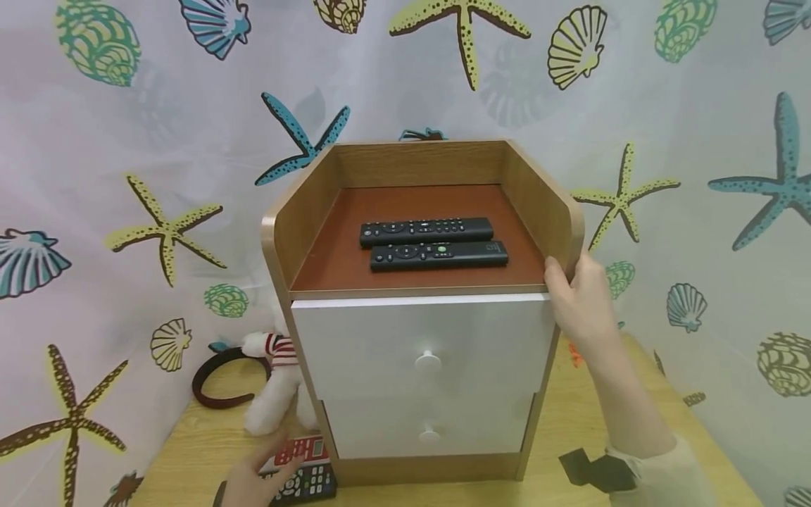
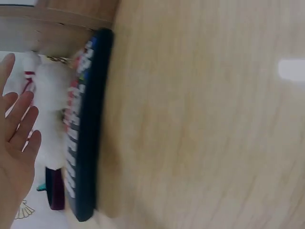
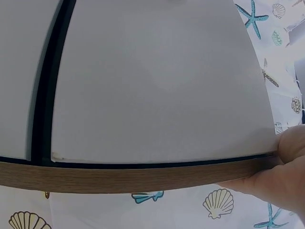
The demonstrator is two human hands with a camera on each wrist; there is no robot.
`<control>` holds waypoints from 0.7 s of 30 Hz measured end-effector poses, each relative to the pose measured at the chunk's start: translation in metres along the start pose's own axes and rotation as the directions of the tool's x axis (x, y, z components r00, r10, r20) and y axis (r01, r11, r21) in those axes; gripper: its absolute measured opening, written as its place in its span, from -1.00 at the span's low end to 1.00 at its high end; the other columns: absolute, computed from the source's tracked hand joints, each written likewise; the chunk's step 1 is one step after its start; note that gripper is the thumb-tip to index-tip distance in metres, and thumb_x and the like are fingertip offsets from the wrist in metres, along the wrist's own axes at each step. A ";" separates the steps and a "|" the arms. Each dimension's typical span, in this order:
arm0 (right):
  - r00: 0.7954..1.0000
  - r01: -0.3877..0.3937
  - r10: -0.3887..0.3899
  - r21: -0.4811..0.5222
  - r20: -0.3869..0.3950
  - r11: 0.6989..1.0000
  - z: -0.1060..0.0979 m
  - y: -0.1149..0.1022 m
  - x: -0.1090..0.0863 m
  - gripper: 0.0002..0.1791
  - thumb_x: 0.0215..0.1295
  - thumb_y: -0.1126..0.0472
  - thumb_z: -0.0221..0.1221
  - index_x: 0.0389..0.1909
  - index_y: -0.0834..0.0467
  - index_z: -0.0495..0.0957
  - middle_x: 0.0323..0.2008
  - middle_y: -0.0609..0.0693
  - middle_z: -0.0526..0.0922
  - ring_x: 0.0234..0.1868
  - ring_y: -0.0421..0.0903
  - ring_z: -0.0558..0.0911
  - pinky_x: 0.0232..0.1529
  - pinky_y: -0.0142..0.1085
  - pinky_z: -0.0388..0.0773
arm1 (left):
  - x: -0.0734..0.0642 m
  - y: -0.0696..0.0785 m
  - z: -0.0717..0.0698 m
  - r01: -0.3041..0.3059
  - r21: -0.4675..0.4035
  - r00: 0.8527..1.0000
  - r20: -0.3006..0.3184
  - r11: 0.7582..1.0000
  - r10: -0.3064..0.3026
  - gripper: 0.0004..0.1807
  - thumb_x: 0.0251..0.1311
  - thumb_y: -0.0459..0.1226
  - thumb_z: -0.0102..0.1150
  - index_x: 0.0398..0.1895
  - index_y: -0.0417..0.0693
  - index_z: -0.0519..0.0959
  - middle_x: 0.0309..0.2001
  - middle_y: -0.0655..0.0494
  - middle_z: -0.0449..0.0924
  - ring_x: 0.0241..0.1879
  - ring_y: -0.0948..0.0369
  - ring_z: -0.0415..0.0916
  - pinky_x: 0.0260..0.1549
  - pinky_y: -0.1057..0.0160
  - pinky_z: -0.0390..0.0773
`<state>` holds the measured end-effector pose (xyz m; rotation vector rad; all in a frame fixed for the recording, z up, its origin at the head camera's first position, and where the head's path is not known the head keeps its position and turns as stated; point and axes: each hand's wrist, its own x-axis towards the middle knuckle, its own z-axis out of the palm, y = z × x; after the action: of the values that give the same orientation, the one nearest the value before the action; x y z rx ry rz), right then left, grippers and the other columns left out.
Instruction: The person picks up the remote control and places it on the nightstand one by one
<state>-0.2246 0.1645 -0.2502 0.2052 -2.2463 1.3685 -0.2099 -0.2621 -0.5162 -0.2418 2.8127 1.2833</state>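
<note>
A small wooden cabinet (image 1: pixel 310 201) with two white drawer fronts stands on the table. My right hand (image 1: pixel 579 299) grips the front edge of its right side panel, thumb on the front; the right wrist view shows the same hand (image 3: pixel 274 176) at the panel's edge. On the brown top lie two black remote controls, a rear one (image 1: pixel 426 231) and a front one (image 1: pixel 440 256). Low at the left, my left hand (image 1: pixel 253 479) holds nothing, its fingers extended in the left wrist view. Near it lies another black remote control (image 2: pixel 93 124) on the table.
Behind that remote lies a red and white keypad device (image 1: pixel 300 451). A white plush toy (image 1: pixel 275 394) in a striped top and a dark headband (image 1: pixel 205 384) are left of the cabinet. A seashell-patterned curtain (image 1: pixel 405 84) hangs behind. Something orange (image 1: pixel 575 354) shows at the right.
</note>
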 end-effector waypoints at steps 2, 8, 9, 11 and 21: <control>1.000 0.006 -0.006 0.005 0.000 1.000 -0.001 0.000 0.000 -0.55 0.37 0.30 -0.14 0.20 0.46 0.27 0.14 0.39 0.44 0.14 0.22 0.48 0.16 0.11 0.41 | 0.004 -0.008 0.005 0.014 0.031 1.000 0.015 0.999 -0.014 -0.15 0.06 0.21 0.17 0.29 -0.17 0.35 0.22 -0.22 0.42 0.23 -0.25 0.30 0.04 -0.21 0.43; 1.000 0.003 -0.003 -0.006 -0.002 1.000 0.000 0.003 0.002 -0.56 0.37 0.29 -0.13 0.19 0.45 0.28 0.13 0.38 0.45 0.12 0.20 0.49 0.15 0.09 0.43 | 0.013 -0.026 0.016 0.066 0.038 0.997 0.029 0.997 -0.067 -0.06 -0.07 0.27 0.24 0.27 -0.19 0.37 0.14 -0.25 0.50 0.18 -0.21 0.37 0.01 -0.18 0.44; 1.000 0.003 -0.003 -0.008 -0.002 1.000 0.000 0.003 0.002 -0.56 0.37 0.29 -0.13 0.18 0.45 0.28 0.13 0.38 0.45 0.12 0.20 0.49 0.15 0.09 0.43 | 0.014 -0.028 0.017 0.075 0.044 0.997 0.031 0.996 -0.077 -0.05 -0.09 0.28 0.25 0.25 -0.20 0.38 0.12 -0.25 0.51 0.16 -0.21 0.38 0.00 -0.17 0.45; 1.000 0.001 -0.001 -0.012 0.000 1.000 0.000 0.004 0.001 -0.56 0.37 0.29 -0.13 0.19 0.45 0.28 0.13 0.38 0.45 0.12 0.21 0.49 0.15 0.09 0.43 | 0.015 -0.031 0.019 0.092 0.048 0.995 0.042 0.995 -0.094 -0.04 -0.13 0.27 0.28 0.22 -0.22 0.40 0.11 -0.26 0.51 0.14 -0.21 0.39 -0.02 -0.18 0.45; 1.000 -0.020 0.020 0.016 0.017 1.000 -0.001 0.002 0.000 -0.53 0.38 0.29 -0.14 0.23 0.46 0.22 0.19 0.38 0.40 0.18 0.23 0.44 0.19 0.11 0.38 | 0.023 -0.050 0.015 0.078 0.128 0.990 0.105 0.989 -0.092 -0.04 -0.24 0.24 0.37 0.17 -0.23 0.44 0.04 -0.20 0.55 0.02 -0.08 0.49 -0.03 -0.16 0.46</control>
<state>-0.2251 0.1659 -0.2515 0.2007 -2.2573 1.4005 -0.2256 -0.2860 -0.5657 -0.2734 2.7431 1.0665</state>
